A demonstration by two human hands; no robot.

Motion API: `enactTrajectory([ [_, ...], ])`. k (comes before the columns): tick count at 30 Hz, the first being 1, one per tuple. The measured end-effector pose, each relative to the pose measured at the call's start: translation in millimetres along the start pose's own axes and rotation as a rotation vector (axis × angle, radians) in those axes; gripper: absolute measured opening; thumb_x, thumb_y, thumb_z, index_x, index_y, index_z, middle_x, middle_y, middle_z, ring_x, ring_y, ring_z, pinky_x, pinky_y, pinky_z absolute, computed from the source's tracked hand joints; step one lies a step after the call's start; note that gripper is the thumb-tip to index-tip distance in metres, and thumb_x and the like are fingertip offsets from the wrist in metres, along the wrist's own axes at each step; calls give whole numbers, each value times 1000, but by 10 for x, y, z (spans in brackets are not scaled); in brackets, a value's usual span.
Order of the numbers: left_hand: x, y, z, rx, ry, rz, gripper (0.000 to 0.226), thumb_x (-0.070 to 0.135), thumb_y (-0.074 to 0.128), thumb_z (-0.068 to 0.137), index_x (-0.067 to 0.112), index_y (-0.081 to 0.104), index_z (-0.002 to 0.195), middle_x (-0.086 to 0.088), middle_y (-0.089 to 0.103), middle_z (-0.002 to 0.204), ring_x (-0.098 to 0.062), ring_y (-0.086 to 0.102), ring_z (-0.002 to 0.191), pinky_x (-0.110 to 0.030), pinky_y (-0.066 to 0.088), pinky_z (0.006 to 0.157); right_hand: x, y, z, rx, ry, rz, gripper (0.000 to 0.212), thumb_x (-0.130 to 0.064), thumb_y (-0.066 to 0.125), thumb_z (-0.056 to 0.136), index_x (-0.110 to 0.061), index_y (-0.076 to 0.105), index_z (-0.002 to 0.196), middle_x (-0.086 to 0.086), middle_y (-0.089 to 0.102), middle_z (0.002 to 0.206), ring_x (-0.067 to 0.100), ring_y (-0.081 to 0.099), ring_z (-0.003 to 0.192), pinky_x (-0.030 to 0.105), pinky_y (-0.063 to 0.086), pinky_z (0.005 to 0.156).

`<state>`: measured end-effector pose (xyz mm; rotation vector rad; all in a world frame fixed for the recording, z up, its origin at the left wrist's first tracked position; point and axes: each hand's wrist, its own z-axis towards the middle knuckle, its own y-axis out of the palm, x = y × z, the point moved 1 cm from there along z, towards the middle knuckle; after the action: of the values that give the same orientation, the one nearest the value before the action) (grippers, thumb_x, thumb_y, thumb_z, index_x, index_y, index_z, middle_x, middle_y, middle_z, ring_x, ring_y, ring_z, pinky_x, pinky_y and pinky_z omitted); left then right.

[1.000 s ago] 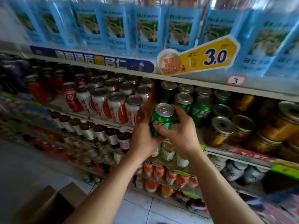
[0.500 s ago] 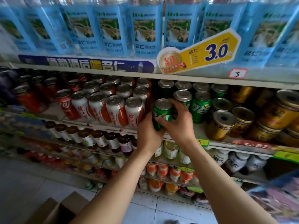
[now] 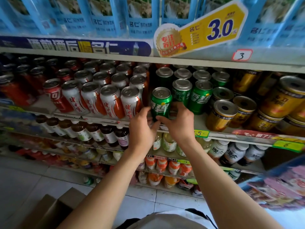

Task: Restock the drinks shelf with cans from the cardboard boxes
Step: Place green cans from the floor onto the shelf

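Two hands of mine meet at the green can [image 3: 160, 103], which stands upright at the front edge of the drinks shelf [image 3: 99, 117]: my left hand [image 3: 142, 129] curls its fingers against the can's lower left side, and my right hand [image 3: 179, 123] wraps thumb and fingers round its lower right. Just right of that can stand more green cans [image 3: 200, 96], just left of it a row of white-and-orange cans [image 3: 112, 103]. Far below the can, on the floor, sits an open cardboard box [image 3: 54, 210].
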<state>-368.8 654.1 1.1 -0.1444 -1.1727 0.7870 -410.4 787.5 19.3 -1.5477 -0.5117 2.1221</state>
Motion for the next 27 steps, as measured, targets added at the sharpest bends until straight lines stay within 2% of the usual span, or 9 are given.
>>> enactTrajectory([
  [4, 32, -56, 82, -58, 31, 77, 44, 3, 62, 89, 12, 57, 131, -1, 70, 118, -11, 67, 106, -35, 56, 92, 47, 63, 67, 21, -29, -65, 52, -38, 84, 72, -12, 64, 112, 4, 68, 107, 21, 64, 97, 36, 54, 81],
  [10, 66, -78, 132, -105, 26, 98, 50, 1, 55, 92, 16, 51, 139, 1, 65, 128, -11, 61, 117, -30, 51, 100, 20, 125, 94, -6, -13, -121, 53, -35, 80, 79, -10, 56, 119, 9, 64, 114, 29, 62, 101, 43, 53, 83],
  [12, 56, -85, 117, -86, 16, 65, 47, 1, 54, 92, 16, 54, 136, 3, 66, 126, -8, 62, 115, -30, 52, 99, 15, 88, 1, 27, -31, -92, 49, -31, 80, 80, -12, 53, 116, 6, 65, 111, 27, 64, 96, 44, 55, 77],
  [14, 64, -97, 95, -75, 25, 25, 44, -1, 54, 91, 15, 58, 131, 4, 68, 122, -6, 63, 112, -29, 53, 97, 19, 38, -133, 60, -129, -144, 37, -30, 75, 84, -14, 55, 111, 4, 60, 108, 26, 62, 86, 41, 54, 65],
  [16, 69, -110, 95, -82, 46, 44, 45, 0, 54, 91, 16, 57, 133, 4, 68, 123, -7, 63, 113, -28, 53, 98, 18, 34, -238, -2, -261, -212, 24, -29, 67, 89, -18, 60, 110, 3, 56, 106, 27, 61, 84, 39, 53, 59],
  [19, 63, -133, 127, -79, 51, 103, 45, 3, 50, 94, 16, 56, 136, 1, 66, 128, -11, 62, 116, -22, 48, 101, 12, 99, -249, -139, -348, -311, 22, -30, 60, 93, -32, 64, 115, 0, 55, 97, 26, 60, 89, 36, 53, 62],
  [23, 68, -168, 159, -113, 67, 122, 45, 1, 48, 94, 14, 57, 135, -1, 66, 129, -12, 61, 117, -25, 48, 102, -23, 111, -160, -209, -316, -360, 28, -34, 59, 92, -41, 60, 119, -3, 51, 95, 25, 58, 94, 36, 52, 68],
  [27, 79, -186, 143, -96, 116, 94, 39, -1, 53, 91, 13, 64, 125, 0, 71, 116, -10, 66, 105, -16, 51, 91, -25, 84, -27, -264, -274, -342, 31, -32, 57, 91, -32, 60, 122, 1, 50, 101, 28, 58, 95, 38, 53, 70],
])
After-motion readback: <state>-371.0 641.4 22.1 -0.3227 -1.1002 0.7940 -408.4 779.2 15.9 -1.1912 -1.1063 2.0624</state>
